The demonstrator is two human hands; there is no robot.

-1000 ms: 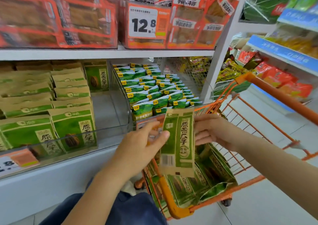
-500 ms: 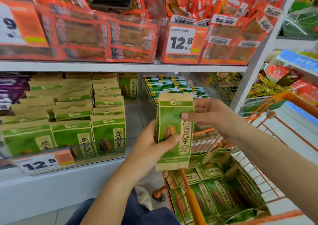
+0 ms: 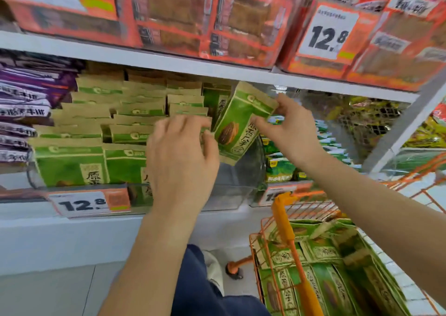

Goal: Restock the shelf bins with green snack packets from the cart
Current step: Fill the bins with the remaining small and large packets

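A green and tan snack packet (image 3: 237,122) hangs tilted over the clear shelf bin (image 3: 241,185), its top leaning right. My right hand (image 3: 287,125) pinches its upper right corner. My left hand (image 3: 181,154) is just left of the packet with curled fingers at the front row of stocked green packets (image 3: 96,132); whether it grips one is not plain. More green packets (image 3: 321,274) lie stacked in the orange cart (image 3: 284,221) at lower right.
Orange-red boxed snacks (image 3: 193,18) fill the shelf above, with a 12.8 price tag (image 3: 327,35). Purple packets (image 3: 21,113) sit at far left. A neighbouring bin holds small green and white packets (image 3: 280,166). A price label (image 3: 82,203) fronts the bin.
Both hands have carried the packet up and forward from over the cart into the shelf bin. The packet has tipped to the right, and my left hand has let it go.
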